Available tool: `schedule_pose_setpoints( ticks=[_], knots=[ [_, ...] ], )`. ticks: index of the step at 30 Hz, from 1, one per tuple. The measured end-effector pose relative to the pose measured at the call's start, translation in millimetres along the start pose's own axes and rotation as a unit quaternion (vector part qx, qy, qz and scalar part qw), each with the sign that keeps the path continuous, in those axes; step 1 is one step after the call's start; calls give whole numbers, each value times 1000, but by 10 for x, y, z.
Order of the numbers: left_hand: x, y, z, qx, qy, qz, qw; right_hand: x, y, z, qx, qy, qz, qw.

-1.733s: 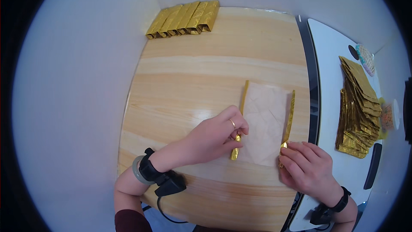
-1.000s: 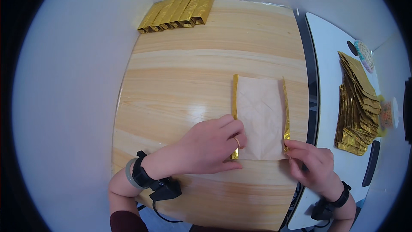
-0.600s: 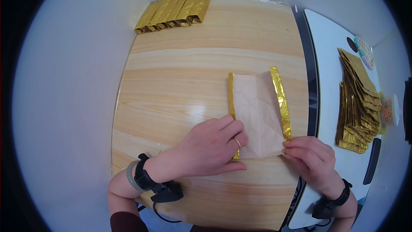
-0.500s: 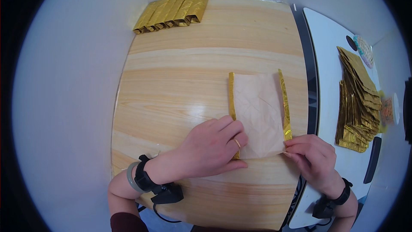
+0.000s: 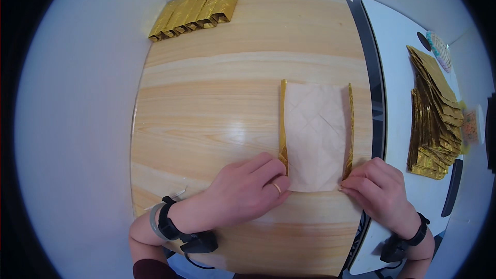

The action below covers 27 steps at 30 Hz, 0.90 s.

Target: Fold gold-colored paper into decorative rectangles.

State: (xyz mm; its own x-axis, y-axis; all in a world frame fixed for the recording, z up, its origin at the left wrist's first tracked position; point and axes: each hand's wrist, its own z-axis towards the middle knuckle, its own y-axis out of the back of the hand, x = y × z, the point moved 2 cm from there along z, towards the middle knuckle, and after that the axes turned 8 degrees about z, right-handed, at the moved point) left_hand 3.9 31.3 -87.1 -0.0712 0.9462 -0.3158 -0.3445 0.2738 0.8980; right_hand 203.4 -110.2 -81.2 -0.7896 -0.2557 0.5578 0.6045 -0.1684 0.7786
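Pale, gold-edged paper sheet on the right half of the wooden table, with a hand at each near corner.
The sheet lies forward of both hands, between their lines of reach, its long axis running from the table's near side toward its far side, gold strips along both long edges; neither hand is clearly nearer, since both touch it. The right hand, by the table's right edge, pinches the near right corner between thumb and fingertips; the left hand, nearer the table's middle, has its fingers bunched narrow over the near left corner, its thumb hidden, so I cannot tell whether it grips.
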Motion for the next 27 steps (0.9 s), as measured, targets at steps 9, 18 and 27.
schedule_pose_setpoints(
  ticks=[9, 18, 27],
  knots=[
    [-12, 53, 6, 43, 39, -16, 998, 9, 0, -1, 10, -27, 21, 999],
    [3, 23, -17, 29, 180, -134, 974, 34, 4, 34, 11, -121, 68, 990],
    [-34, -25, 3, 8, 176, -88, 980, 34, -20, 54, 21, -167, 82, 982]
  ],
)
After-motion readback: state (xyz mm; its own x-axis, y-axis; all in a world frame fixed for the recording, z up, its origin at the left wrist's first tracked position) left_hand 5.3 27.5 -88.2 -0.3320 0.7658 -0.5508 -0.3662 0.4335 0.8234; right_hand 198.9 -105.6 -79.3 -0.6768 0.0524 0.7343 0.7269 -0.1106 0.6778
